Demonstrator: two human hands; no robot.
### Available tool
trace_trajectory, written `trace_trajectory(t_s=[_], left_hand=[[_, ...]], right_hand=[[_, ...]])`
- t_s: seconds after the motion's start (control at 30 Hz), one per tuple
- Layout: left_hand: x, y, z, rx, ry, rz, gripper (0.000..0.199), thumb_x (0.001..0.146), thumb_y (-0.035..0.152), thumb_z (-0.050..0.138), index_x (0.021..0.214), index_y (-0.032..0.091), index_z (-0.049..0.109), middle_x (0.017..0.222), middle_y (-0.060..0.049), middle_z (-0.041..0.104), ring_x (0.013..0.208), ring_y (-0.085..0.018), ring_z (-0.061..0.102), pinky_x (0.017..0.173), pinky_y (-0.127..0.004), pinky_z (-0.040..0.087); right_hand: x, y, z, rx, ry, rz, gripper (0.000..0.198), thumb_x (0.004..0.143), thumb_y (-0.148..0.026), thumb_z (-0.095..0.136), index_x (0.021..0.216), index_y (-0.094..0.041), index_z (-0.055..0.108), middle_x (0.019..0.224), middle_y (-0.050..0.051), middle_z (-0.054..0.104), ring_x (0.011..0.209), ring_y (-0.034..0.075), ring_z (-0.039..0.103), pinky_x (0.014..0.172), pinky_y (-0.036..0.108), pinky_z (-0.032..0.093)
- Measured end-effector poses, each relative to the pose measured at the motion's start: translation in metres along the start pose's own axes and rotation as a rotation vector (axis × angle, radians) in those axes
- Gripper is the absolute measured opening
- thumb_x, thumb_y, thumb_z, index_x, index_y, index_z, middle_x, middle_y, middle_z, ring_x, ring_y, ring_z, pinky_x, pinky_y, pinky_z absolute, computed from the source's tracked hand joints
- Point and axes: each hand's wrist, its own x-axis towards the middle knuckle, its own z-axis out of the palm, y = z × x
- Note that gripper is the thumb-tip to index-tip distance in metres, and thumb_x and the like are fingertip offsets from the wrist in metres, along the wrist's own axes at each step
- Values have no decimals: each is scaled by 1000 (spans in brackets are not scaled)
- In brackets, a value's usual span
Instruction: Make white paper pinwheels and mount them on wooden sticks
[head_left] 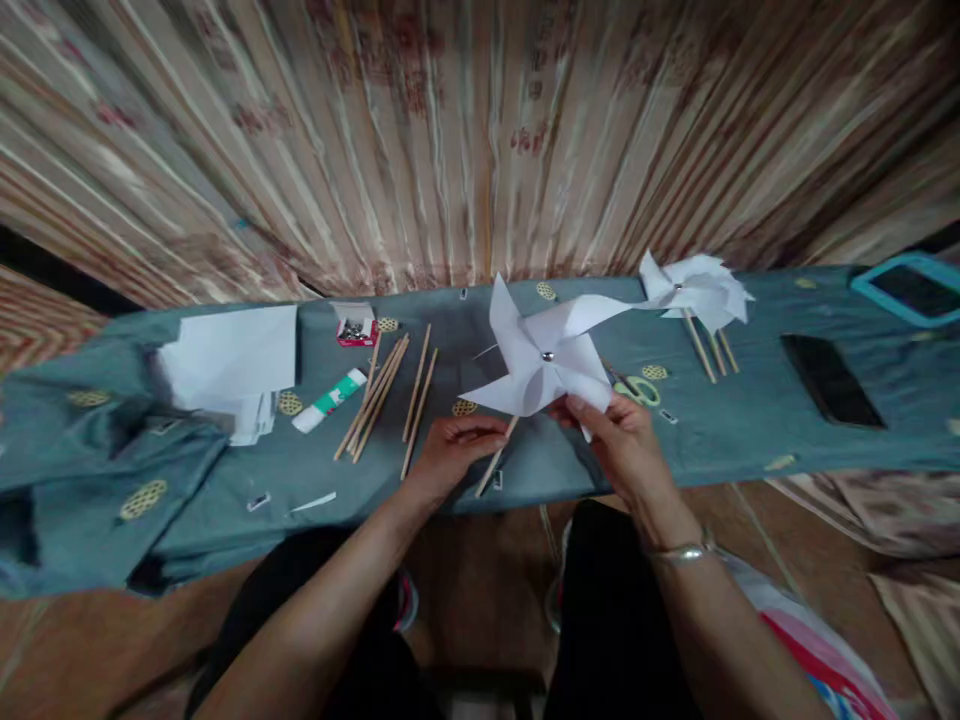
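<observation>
L hand (pixel 463 450) has its thumb & fingers closed on the thin wood stick (pixel 493 468) of a white paper pinwheel (pixel 532 335), just below the paper. R hand (pixel 619 435) pinches the pinwheel's lower R blade, thumb in front & fingers behind; paper hides some tips, so I can't quite tell how many touch. The pinwheel is up over the mid. of the table (pixel 750 400), w/ a shiny pin (pixel 548 356) in its center. The stick tilts, its low end pointing L & back to the person. Just past the R hand lie green scissors (pixel 636 389), partly hidden. On the L side, a pile of loose sticks (pixel 381 400) is nearest the L hand, then a glue stick (pixel 330 400) on its side, an open red box (pixel 356 330) w/ small metal bits in it, & a stack of white paper (pixel 240 350). A thin paper scrap (pixel 313 502) is nr the front edge. Off to the R, more white pinwheels (pixel 697 280) lie bunched together w/ their sticks, then a dark phone (pixel 832 380) & a blue-framed tablet (pixel 919 288). R wrist has a silver bracelet (pixel 682 553).
</observation>
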Motion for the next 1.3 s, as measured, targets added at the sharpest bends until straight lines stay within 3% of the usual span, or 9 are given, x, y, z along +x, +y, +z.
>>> trace_trajectory(t_s=[0.4,0.67,0.83,1.03,1.17,1.3], left_hand=[[1,-1,2,21,-5,17,23,53,30,85,71,18,79,69,0,72,66,-13,61,72,-27,47],[2,-2,3,13,-17,22,21,53,29,85,70,18,78,65,1,70,63,-12,58,68,-25,45],[1,-2,6,-12,-35,16,21,53,28,85,70,17,79,64,1,69,61,-11,57,66,-24,43],[6,-3,13,-102,21,38,22,51,28,85,70,18,79,64,-1,70,60,-11,56,63,-25,42],[11,-3,18,-160,56,100,19,52,26,84,68,18,79,64,-1,70,60,-11,55,62,-25,42],[14,-3,22,-193,79,139,16,52,24,83,67,18,78,61,0,68,56,-10,52,60,-25,41]], right_hand=[[-5,5,1,-18,-82,30,29,65,-47,87,80,-23,79,77,1,78,70,15,67,68,27,48],[-10,1,9,-153,-40,31,39,61,-54,86,78,-20,79,75,4,77,66,17,65,63,28,47],[-11,3,12,-186,-90,10,40,64,-56,83,80,-19,78,76,4,77,68,17,65,65,29,48],[-13,8,16,-131,-116,-10,52,64,-63,80,94,-22,76,88,7,77,81,22,68,74,33,52],[-20,13,24,-202,-141,39,52,63,-69,76,81,-20,77,70,4,72,62,16,59,58,29,47],[-25,16,30,-269,-128,63,47,61,-67,78,65,-20,73,60,1,66,56,13,53,54,26,43]])
